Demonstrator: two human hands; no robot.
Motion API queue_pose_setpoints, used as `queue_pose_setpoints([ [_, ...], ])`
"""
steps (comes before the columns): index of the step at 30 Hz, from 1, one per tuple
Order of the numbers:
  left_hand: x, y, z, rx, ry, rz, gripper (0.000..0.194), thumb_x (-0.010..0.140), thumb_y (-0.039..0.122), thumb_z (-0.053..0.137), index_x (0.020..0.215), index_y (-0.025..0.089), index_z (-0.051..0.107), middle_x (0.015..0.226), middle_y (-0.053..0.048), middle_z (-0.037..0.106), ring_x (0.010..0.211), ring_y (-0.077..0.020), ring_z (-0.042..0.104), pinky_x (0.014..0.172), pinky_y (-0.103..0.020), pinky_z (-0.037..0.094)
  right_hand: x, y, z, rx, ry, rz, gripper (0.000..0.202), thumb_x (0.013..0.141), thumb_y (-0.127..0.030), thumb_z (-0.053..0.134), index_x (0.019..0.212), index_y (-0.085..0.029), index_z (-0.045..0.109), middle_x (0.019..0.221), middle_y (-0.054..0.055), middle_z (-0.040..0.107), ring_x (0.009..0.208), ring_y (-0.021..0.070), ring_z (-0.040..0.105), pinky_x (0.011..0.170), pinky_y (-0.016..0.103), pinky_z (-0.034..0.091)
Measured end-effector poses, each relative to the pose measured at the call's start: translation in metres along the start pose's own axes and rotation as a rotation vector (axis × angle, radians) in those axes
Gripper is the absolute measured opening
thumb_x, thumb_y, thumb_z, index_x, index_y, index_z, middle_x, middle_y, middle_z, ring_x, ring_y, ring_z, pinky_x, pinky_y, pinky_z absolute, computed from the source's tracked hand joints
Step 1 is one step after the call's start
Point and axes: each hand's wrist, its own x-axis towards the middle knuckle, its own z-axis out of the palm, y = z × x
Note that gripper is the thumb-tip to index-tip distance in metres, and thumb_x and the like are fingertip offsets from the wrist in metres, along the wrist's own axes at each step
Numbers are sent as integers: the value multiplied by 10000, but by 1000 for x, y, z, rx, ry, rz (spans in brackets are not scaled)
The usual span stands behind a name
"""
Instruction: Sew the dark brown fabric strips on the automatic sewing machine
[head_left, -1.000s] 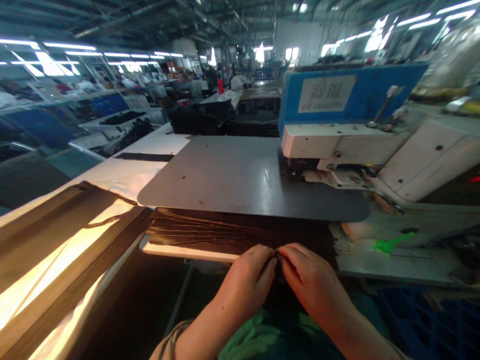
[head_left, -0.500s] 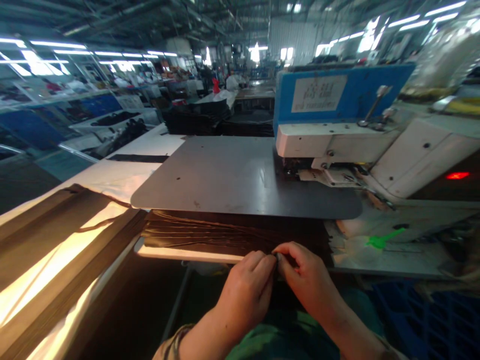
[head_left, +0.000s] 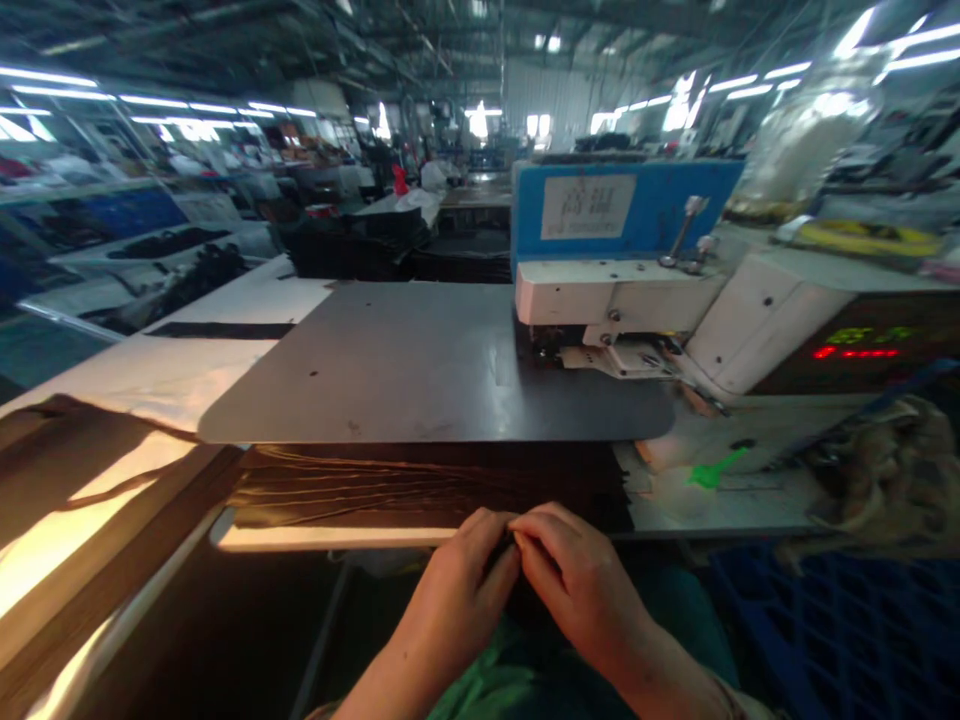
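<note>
My left hand [head_left: 466, 575] and my right hand [head_left: 574, 570] meet fingertip to fingertip at the front edge of the work table. The fingers of both are pinched together; what they hold is too small and hidden to name, though something dark shows between them. Just beyond them lies a stack of dark brown fabric pieces [head_left: 360, 487] on a pale board [head_left: 322, 538]. Above the stack is a smooth grey metal plate [head_left: 390, 370], reaching under the head of a sewing machine [head_left: 600, 295] with a blue cover.
Dark cloth [head_left: 75, 460] covers part of the pale table at the left. A green object [head_left: 716, 470] lies right of the stack. A lit control panel [head_left: 862, 345] and crumpled cloth [head_left: 892, 470] are at the right, with a blue crate [head_left: 840, 620] below.
The view has turned to the right, bringing the control panel's digits into sight. My right hand's fingers have closed in against those of my left hand.
</note>
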Motion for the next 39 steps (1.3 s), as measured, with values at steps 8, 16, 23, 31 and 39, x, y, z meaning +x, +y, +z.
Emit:
queue_pose_setpoints([
  [8,2,-14,3,-199,-151,-132,215,808,343,467,868,174,585,743,-12,521,627,-117,525,534,-196,443,-41,57,-42,-54,343,196,133,824,-263,460,905,-204,547,869,42,578,772,142,557,663,259,460],
  [16,8,-7,11,-628,-273,-298,374,738,296,568,1095,198,516,750,13,512,567,-76,496,507,-188,469,-89,179,-88,-184,738,642,782,622,-501,609,1254,-125,343,1214,181,443,1069,290,460,767,409,455],
  [23,10,7,6,-854,-359,-272,243,695,192,603,938,176,594,722,15,535,516,-63,519,451,-159,451,-79,201,-80,-72,499,689,798,607,-512,618,1254,-154,315,1126,144,495,980,285,521,793,422,445],
  [31,11,3,8,-945,-478,-320,285,688,203,655,938,168,525,682,29,559,537,-50,538,524,-154,460,-81,183,-81,-116,516,717,664,589,-549,607,1088,-141,447,932,93,548,819,245,556,727,375,465],
  [39,16,1,16,-979,-186,-367,251,592,244,736,776,116,626,733,-8,598,560,-57,518,520,-166,445,-94,102,-86,-337,195,349,558,720,-394,546,1213,-207,363,1147,89,505,1018,242,512,861,363,427],
])
